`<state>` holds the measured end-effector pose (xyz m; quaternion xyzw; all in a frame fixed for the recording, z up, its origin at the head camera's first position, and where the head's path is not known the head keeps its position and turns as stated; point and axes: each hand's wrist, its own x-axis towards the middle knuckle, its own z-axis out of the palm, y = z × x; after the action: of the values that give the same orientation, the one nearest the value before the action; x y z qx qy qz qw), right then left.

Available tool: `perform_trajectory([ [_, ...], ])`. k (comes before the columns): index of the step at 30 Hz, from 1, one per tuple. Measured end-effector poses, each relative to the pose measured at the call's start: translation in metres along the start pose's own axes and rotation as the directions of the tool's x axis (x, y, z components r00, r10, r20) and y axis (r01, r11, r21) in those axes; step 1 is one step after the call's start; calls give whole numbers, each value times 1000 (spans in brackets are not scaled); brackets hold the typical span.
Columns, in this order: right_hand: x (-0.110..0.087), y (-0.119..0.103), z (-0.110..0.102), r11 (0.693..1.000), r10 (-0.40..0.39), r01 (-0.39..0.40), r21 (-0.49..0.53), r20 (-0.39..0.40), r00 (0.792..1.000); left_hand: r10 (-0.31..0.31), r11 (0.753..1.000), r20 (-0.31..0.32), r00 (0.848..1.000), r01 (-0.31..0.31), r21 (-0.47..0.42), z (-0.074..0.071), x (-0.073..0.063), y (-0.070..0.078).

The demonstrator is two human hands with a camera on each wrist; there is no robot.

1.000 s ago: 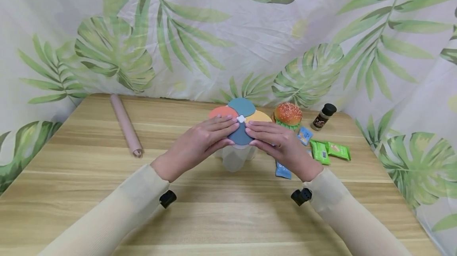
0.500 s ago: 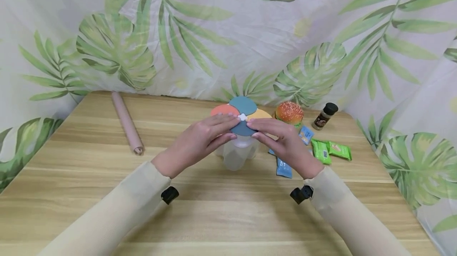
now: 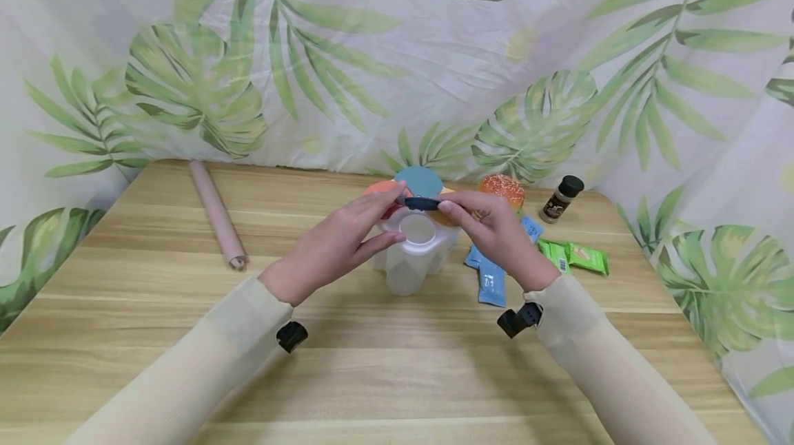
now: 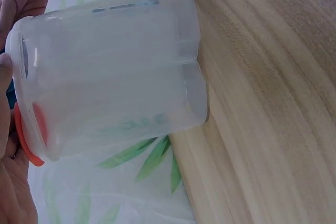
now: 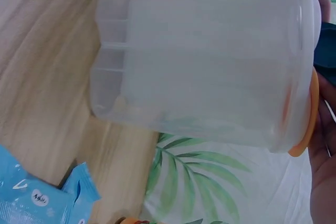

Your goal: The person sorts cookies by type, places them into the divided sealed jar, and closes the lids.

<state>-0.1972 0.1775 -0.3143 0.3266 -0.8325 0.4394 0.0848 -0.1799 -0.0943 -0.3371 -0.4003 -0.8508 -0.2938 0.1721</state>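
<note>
A translucent food storage container (image 3: pixel 406 276) with a petal-shaped top stands upright on the table before me. Its front dark blue flap lid (image 3: pixel 422 204) is tipped up on edge, baring a round opening (image 3: pixel 418 228). My right hand (image 3: pixel 505 235) pinches this lid's right end between thumb and finger. From the left, my left hand (image 3: pixel 335 242) reaches over the top with fairly straight fingers near the red-orange lid (image 3: pixel 380 188), its thumb at the opening's rim. Behind lies the teal lid (image 3: pixel 418 180), down flat; in the right wrist view the yellow-orange lid (image 5: pixel 311 114) edges the rim.
Right of the container lie blue packets (image 3: pixel 491 284) and green packets (image 3: pixel 588 259). Farther back are a toy hamburger (image 3: pixel 502 190) and a black-capped bottle (image 3: pixel 560 200). A pinkish roll (image 3: pixel 218 218) lies at left. A leaf-print cloth (image 3: pixel 347 87) hangs behind the table.
The front dark blue lid, flat a second ago under my fingertips, has swung up, uncovering the opening. My right hand's fingers have drawn in to pinch it; the left fingers have lifted slightly.
</note>
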Motion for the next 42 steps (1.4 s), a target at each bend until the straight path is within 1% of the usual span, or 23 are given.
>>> perform_trajectory([
  [3,5,1,0,1000,11,-11,2,-30,999,-26,1000,6,1000,26,-3,0,0,1],
  [6,9,2,0,999,39,-38,19,-51,998,-48,999,12,999,48,-13,1,0,1],
  [11,14,2,-2,991,125,-122,57,-41,991,-69,997,18,997,69,-21,2,-1,1],
  [19,21,2,-3,981,186,-184,66,-21,982,-50,999,1,999,50,-13,4,-2,-1],
  [26,23,2,-3,967,228,-225,122,-6,974,-28,999,1,1000,28,-25,3,-2,-2],
  [33,23,1,-1,961,242,-239,136,-7,970,-11,1000,-4,1000,10,-8,2,-4,-1],
  [37,22,0,-1,965,239,-236,115,-14,971,-7,1000,-1,1000,7,-4,1,-4,-2],
  [42,21,0,1,971,227,-222,90,-45,973,6,1000,-11,1000,-6,-1,1,-3,-2],
])
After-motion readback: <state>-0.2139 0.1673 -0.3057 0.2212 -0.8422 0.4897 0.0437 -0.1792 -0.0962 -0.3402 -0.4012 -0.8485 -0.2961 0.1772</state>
